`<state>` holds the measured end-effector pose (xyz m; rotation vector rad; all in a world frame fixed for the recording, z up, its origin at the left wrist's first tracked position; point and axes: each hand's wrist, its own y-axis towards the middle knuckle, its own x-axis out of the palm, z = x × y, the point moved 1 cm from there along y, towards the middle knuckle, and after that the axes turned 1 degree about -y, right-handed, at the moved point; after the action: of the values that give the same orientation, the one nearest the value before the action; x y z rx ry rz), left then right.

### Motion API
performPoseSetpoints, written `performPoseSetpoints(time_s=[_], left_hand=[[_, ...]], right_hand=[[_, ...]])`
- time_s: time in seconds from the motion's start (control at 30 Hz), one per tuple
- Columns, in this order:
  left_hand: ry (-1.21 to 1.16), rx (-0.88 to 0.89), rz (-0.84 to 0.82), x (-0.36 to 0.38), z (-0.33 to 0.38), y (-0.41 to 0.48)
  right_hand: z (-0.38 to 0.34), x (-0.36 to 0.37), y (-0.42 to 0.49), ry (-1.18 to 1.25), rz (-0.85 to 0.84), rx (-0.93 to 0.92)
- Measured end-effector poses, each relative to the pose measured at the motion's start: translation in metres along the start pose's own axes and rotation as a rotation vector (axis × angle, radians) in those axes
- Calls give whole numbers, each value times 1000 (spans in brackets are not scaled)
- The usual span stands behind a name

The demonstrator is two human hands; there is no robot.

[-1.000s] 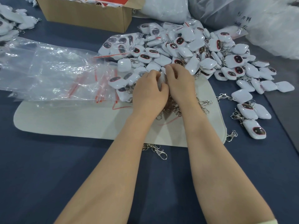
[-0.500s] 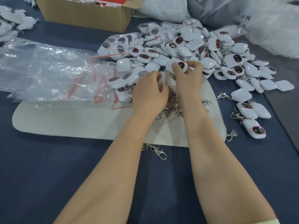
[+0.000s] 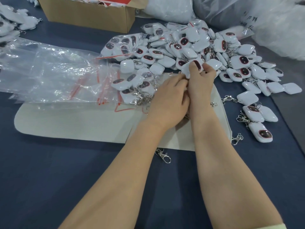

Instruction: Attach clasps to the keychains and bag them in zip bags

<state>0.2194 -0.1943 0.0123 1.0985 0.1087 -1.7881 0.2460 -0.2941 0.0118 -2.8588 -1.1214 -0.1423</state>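
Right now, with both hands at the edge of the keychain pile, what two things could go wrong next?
1. The right hand pinches a keychain at the edge of the pile; tangled chains might drag neighbours along.
2. A loose clasp lies off the mat between the forearms; an arm could sweep it away unnoticed.

My right hand (image 3: 200, 85) has left the mat's (image 3: 74, 123) far edge, where it sat knuckle to knuckle with the left a second ago, and reached into the pile (image 3: 198, 47). Half a second ago its fingers only touched a keychain (image 3: 193, 66); now they curl round it, dark red face up, drawn out to the near edge of the pile. My left hand (image 3: 170, 103) has slid right, pressing against the right, its fingertips at the keychain's lower corner. Whether they pinch it I cannot tell.
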Motion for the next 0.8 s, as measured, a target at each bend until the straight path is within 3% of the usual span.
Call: performPoseSetpoints(time_s=[0.13, 0.33, 0.5, 0.8], left_hand=[[-132, -53, -37, 2, -1, -1], [-95, -132, 219, -4, -6, 0], [-47, -168, 95, 1, -12, 1], [2, -205, 43, 0, -12, 1]], right_hand=[[-3, -1, -3, 17, -47, -12], [-4, 2, -9, 88, -150, -16], [-5, 9, -12, 103, -258, -13], [-2, 7, -15, -18, -352, -55]])
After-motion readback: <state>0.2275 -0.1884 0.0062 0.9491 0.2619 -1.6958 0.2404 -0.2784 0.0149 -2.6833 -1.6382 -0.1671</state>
